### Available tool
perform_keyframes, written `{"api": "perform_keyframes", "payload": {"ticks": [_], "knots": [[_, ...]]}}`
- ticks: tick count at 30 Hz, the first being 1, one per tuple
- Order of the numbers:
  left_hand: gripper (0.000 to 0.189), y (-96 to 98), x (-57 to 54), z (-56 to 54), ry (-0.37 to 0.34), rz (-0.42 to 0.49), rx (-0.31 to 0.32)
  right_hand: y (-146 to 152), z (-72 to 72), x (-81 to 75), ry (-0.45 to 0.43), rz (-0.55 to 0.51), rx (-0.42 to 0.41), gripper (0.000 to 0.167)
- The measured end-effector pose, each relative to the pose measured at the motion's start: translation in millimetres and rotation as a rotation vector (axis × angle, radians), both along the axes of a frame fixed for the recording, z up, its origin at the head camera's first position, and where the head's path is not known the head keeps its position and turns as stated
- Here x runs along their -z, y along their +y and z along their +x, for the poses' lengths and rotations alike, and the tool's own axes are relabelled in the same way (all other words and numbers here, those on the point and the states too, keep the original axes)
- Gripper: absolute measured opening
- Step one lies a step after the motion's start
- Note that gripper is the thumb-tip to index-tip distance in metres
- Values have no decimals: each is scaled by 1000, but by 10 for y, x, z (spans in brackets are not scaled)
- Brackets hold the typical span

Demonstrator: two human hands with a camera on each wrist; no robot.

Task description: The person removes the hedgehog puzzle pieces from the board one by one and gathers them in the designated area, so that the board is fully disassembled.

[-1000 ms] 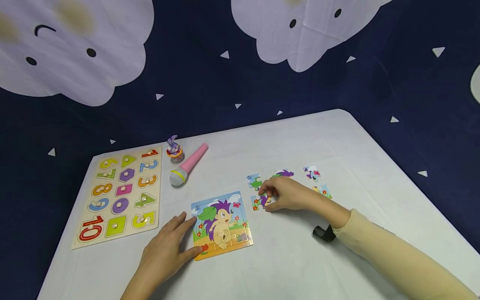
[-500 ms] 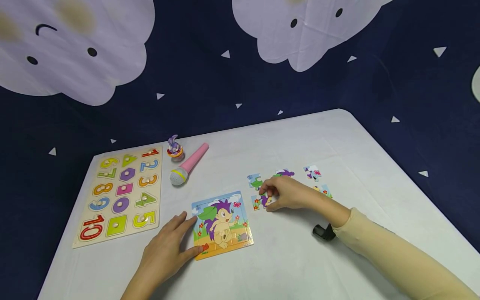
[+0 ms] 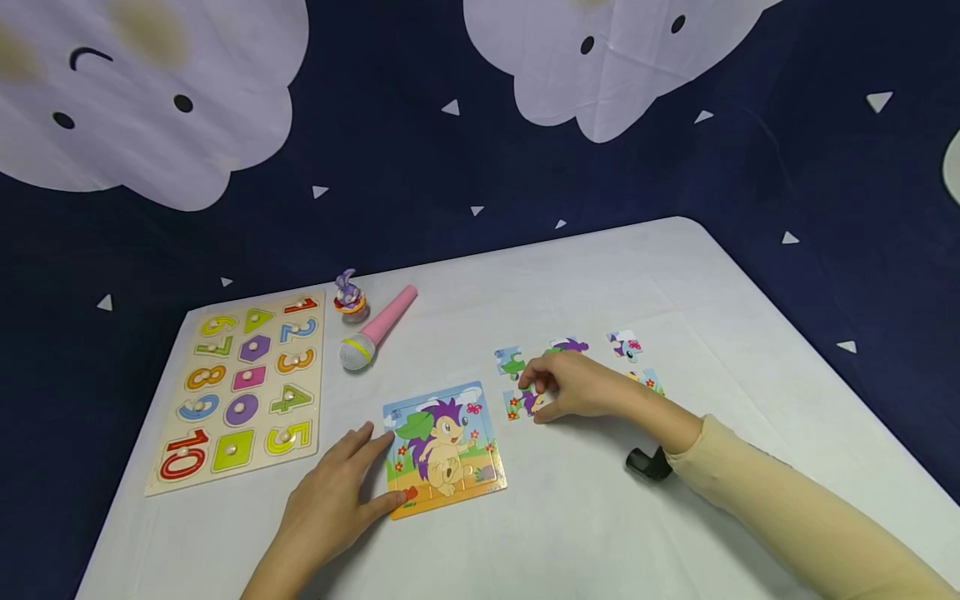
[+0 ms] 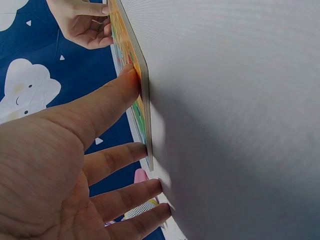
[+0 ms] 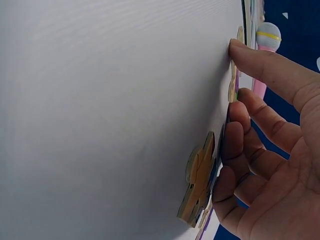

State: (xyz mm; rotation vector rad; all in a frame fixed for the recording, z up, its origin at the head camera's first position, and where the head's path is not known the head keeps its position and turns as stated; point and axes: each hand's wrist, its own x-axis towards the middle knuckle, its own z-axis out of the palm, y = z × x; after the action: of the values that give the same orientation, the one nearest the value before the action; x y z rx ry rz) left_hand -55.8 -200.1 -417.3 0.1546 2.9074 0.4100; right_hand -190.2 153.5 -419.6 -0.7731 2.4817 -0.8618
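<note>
A square puzzle board [image 3: 450, 500] with a purple-haired hedgehog picture lies on the white table. My left hand [image 3: 330, 500] rests at its left side, thumb on the lower left corner and forefinger at the left edge; the fingers are spread and fairly straight, as the left wrist view also shows. Right of the board, my right hand [image 3: 581, 387] pinches a flowered puzzle piece [image 3: 515, 406] between thumb and forefinger, low over the table; its right part is hidden. A leaf piece [image 3: 508, 361] lies just beyond it.
More loose pieces lie around the right hand, among them a butterfly piece [image 3: 625, 346] and a purple-haired piece [image 3: 573, 344]. A number board [image 3: 247, 392], a pink toy microphone [image 3: 386, 321] and a small rabbit figure [image 3: 350, 297] stand or lie at left.
</note>
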Motion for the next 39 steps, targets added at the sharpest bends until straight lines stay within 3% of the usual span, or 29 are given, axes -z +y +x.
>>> {"api": "perform_keyframes", "payload": {"ticks": [4,11,17,25,29,39], "knots": [[83,1,-7,1,-1,2,3,-5,12,-15,4,4,5,38],[81,39,-25,31,15,-9,2,-99,100,-72,83,-33,-11,32],[70,135,-48,95,120,-18,69,-285,262,-110,113,-25,-74,31],[57,282,-1,135,238,97,162,-478,441,-72,157,20,-155,33],[50,330,19,128,286,109,188,-546,487,-37,180,22,-186,35],[42,331,70,33,117,346,241,-634,549,2,182,66,-174,45]]}}
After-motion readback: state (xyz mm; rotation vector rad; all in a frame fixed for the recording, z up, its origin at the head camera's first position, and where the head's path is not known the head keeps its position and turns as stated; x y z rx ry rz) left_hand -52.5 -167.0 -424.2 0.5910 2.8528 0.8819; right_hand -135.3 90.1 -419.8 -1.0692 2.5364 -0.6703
